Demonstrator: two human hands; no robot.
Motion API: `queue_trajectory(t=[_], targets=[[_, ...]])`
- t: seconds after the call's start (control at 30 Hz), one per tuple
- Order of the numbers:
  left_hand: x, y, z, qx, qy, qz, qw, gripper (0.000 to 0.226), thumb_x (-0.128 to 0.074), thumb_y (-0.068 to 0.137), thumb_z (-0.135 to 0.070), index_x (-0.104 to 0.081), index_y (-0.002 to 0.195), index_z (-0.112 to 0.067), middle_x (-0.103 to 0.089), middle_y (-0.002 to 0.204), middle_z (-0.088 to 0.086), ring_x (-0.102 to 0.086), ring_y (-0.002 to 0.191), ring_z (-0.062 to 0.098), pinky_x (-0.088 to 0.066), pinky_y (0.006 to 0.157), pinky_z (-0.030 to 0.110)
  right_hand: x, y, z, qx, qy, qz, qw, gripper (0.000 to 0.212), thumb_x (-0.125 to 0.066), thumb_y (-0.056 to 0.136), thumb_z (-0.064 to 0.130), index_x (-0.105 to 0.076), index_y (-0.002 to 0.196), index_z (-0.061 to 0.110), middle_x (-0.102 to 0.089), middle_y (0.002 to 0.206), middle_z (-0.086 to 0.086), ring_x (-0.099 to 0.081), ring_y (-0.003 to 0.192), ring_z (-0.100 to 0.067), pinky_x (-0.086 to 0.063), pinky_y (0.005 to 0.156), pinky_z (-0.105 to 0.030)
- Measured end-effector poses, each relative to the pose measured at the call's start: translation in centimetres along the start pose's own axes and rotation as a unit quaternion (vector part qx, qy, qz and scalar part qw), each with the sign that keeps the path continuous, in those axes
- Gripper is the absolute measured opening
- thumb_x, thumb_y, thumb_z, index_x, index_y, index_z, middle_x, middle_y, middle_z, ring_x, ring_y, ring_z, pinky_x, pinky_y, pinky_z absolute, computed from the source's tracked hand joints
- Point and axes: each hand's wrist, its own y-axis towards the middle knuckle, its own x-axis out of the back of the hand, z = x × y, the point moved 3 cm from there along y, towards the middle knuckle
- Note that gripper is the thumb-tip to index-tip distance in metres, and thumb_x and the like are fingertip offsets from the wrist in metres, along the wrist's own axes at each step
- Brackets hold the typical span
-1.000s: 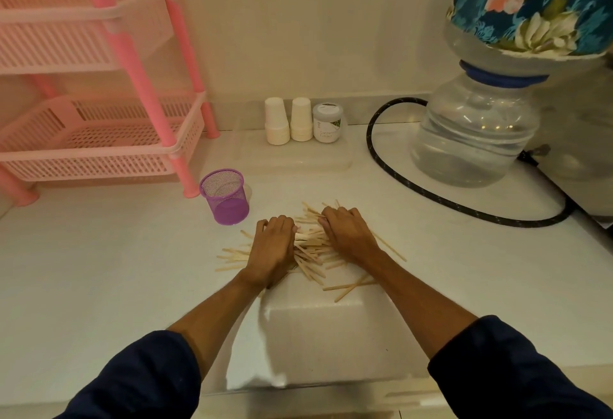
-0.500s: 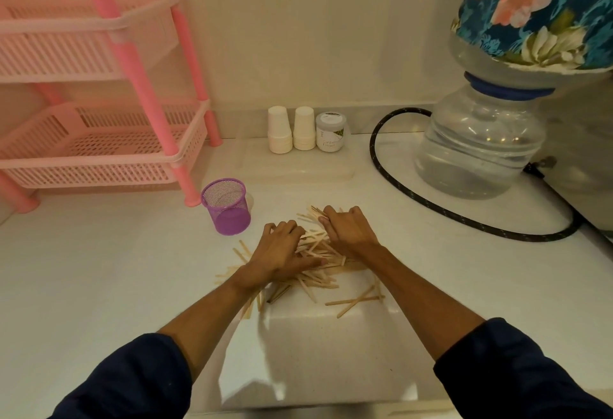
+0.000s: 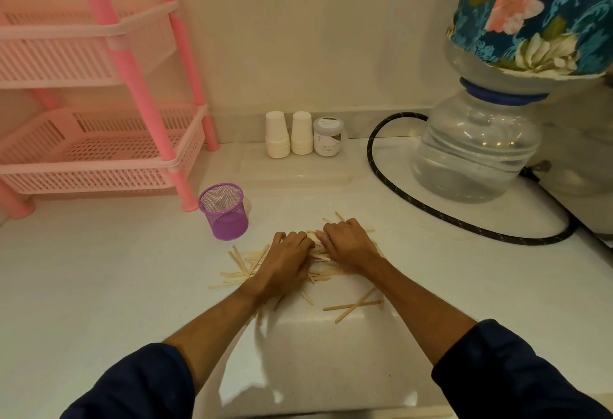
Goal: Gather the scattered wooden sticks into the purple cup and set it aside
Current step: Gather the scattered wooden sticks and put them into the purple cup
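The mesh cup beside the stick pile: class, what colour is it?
Purple. The mesh cup shows best in the head view, the only one, standing upright left of the sticks.

Scattered wooden sticks, upright empty purple cup

We see two bare forearms reaching out from the bottom edge, each ending in a bare hand: the left hand and the right hand. We find no rings, watch or bands on wrists or fingers. Each arm wears a dark navy sleeve, the left sleeve and the right sleeve, pushed up to about the elbow, of plain cloth with soft folds.
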Motion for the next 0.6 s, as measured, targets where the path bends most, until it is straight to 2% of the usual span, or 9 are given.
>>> queue_trajectory(t=[0.07,0.13,0.23,0.37,0.5,0.6], targets=[[0.3,0.2,-0.1,-0.006,0.010,-0.001,1.000,0.017,-0.045,0.092,-0.016,-0.057,0.105,-0.015,-0.056,0.101,0.004,-0.049,0.091,0.022,-0.032,0.094,0.038,0.7,0.0,0.0,0.012,-0.013,-0.027,0.999,0.030,-0.054,0.098,0.028,-0.066,0.080,0.007,-0.067,0.068,-0.009,-0.062,0.060,-0.028,-0.048,0.066,-0.036],[0.7,0.5,-0.3,-0.016,0.014,-0.007,1.000,0.020,-0.046,0.091,-0.012,-0.056,0.108,-0.014,-0.056,0.105,0.005,-0.050,0.094,0.023,-0.031,0.094,0.037,1.2,0.1,-0.4,-0.006,0.001,-0.027,1.000,0.035,-0.049,0.101,0.032,-0.064,0.079,0.008,-0.065,0.067,-0.009,-0.062,0.058,-0.028,-0.046,0.055,-0.034],[1.5,1.0,-0.2,-0.017,0.034,-0.010,0.999,0.023,-0.044,0.092,-0.009,-0.055,0.113,-0.010,-0.055,0.112,0.009,-0.052,0.099,0.026,-0.033,0.095,0.038,1.4,0.5,-1.3,-0.058,0.021,0.000,0.998,0.046,-0.026,0.105,0.045,-0.058,0.095,0.014,-0.069,0.081,-0.010,-0.064,0.072,-0.032,-0.043,0.060,-0.037],[2.4,1.4,0.6,0.018,0.039,-0.013,0.999,0.020,-0.044,0.094,-0.019,-0.052,0.111,-0.013,-0.056,0.108,0.005,-0.052,0.097,0.023,-0.033,0.098,0.038,2.4,0.7,-2.0,-0.084,0.038,-0.027,0.995,0.048,-0.022,0.103,0.050,-0.054,0.094,0.015,-0.067,0.076,-0.011,-0.061,0.068,-0.035,-0.036,0.056,-0.034],[2.9,1.4,1.0,0.055,-0.007,-0.039,0.998,0.010,-0.044,0.095,-0.024,-0.048,0.100,-0.016,-0.059,0.087,0.002,-0.051,0.083,0.022,-0.031,0.095,0.040,2.9,0.9,-2.9,-0.155,0.113,-0.031,0.981,0.052,-0.024,0.102,0.053,-0.050,0.078,0.015,-0.063,0.069,-0.006,-0.057,0.065,-0.031,-0.041,0.058,-0.038],[2.9,1.4,1.6,0.097,-0.057,-0.058,0.992,0.011,-0.034,0.094,-0.016,-0.045,0.096,-0.016,-0.056,0.078,0.003,-0.050,0.077,0.024,-0.031,0.095,0.041,2.9,1.0,-3.4,-0.223,0.241,-0.035,0.944,0.062,-0.026,0.099,0.062,-0.046,0.063,0.014,-0.055,0.058,0.002,-0.052,0.058,-0.021,-0.040,0.059,-0.037]])
